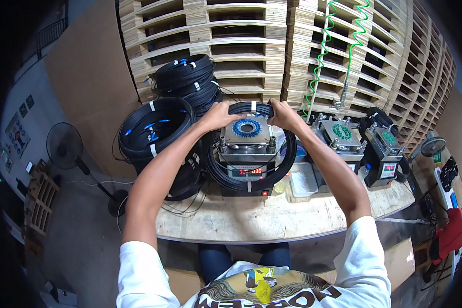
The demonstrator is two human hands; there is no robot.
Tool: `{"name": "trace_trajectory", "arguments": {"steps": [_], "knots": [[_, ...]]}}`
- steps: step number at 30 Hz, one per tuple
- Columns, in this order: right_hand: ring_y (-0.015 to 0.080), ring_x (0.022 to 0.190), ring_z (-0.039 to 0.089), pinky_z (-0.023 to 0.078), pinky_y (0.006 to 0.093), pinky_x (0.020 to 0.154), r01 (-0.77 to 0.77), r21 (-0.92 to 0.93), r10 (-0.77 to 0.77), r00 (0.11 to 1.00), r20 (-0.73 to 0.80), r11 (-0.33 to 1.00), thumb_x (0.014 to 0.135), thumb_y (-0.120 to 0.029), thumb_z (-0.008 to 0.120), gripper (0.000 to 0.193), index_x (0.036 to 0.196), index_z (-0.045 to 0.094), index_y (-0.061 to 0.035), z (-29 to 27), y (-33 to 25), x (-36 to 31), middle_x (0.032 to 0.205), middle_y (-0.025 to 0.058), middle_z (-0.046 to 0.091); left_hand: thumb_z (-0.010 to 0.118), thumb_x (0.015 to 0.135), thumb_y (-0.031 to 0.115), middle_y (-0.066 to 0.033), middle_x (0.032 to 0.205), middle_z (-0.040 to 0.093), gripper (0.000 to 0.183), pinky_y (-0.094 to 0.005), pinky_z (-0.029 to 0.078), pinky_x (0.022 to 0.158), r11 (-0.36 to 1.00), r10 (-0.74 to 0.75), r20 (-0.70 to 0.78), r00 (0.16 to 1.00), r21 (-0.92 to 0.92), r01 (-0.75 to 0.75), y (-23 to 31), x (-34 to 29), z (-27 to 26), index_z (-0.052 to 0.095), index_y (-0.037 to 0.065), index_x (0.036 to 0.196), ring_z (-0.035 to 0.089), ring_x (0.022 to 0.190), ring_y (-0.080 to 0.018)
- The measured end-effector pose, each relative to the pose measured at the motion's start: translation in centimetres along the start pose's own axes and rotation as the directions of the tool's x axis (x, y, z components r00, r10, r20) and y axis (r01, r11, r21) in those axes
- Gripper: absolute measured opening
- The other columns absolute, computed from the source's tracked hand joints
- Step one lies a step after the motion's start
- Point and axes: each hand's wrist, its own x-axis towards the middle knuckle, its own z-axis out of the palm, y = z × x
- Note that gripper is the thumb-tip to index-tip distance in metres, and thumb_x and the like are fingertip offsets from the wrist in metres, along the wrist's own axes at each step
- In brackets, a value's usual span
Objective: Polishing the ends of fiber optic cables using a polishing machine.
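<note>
Head view: left hand (219, 117) and right hand (286, 116) were both closed on the far top of a coil of black cable (291, 156), one at each side; fingertips partly hidden. The coil looped around the machine (249, 149): behind the metal plate (264, 134), down both sides, across the front under the red display (254, 171). Couldn't tell if its lower part touched the casing.

Main risk, my read: left thumb sat close to the ring of blue plugs (235, 128) on the plate. A sideways slip could have knocked one. I couldn't see whether the cable ran into those plugs; if so, a hard pull would have strained them.

Second: the low front of the coil could have snagged on a corner post or the red switch (265, 193) if lifted unevenly. Right side hung near the white tub (305, 194); a wide swing might have tipped it on the tabletop (241, 220).
</note>
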Motion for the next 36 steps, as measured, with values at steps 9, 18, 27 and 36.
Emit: {"name": "trace_trajectory", "arguments": {"steps": [9,18,27,36], "knots": [[0.0354,0.077,0.070,0.051,0.0407,0.069,-0.219,0.300,0.116,0.939,0.324,0.929,0.070,-0.002,0.073,0.025,0.092,0.064,0.0071,5.8,-4.2,-12.8,0.080,0.0275,0.065,0.081,0.077,0.056,-0.0186,0.089,0.071,0.073,-0.0336,0.053,0.079,0.924,0.059,0.265,0.962,-0.378,0.048,-2.0,-13.3,6.8,0.067,-0.009,0.106,0.068,0.084,-0.0203],[0.0431,0.091,0.065,0.052,0.0459,0.076,-0.309,0.251,0.266,0.945,0.193,0.917,0.069,-0.006,0.072,0.027,0.092,0.065,0.0046,17.5,-5.0,-26.7,0.098,0.0276,0.063,0.077,0.068,0.020,-0.0261,0.086,0.071,0.038,-0.0435,0.055,0.079,0.964,-0.101,0.290,0.952,-0.207,0.166,-3.2,-23.4,16.4,0.071,-0.005,0.097,0.070,0.085,-0.0409],[0.0406,0.093,0.065,0.053,0.0511,0.078,-0.361,0.043,0.347,0.917,0.195,0.931,0.073,-0.016,0.077,0.040,0.109,0.063,-0.0024,16.4,-9.9,-27.0,0.109,0.0230,0.060,0.078,0.075,0.015,-0.0221,0.094,0.070,0.034,-0.0453,0.054,0.076,0.977,-0.175,0.042,0.984,-0.116,0.179,-2.9,-27.5,16.9,0.067,-0.001,0.103,0.067,0.089,-0.0416],[0.0280,0.099,0.055,0.045,0.0369,0.085,0.113,-0.342,-0.101,0.994,0.053,0.933,0.084,-0.017,0.064,0.026,0.106,0.063,-0.0040,16.5,-10.8,-26.2,0.097,0.0118,0.057,0.082,0.074,0.022,-0.0102,0.103,0.056,0.047,-0.0379,0.050,0.083,0.902,0.168,0.009,0.986,0.401,-0.158,-3.4,-28.8,16.7,0.062,0.002,0.111,0.058,0.099,-0.0274]]}}
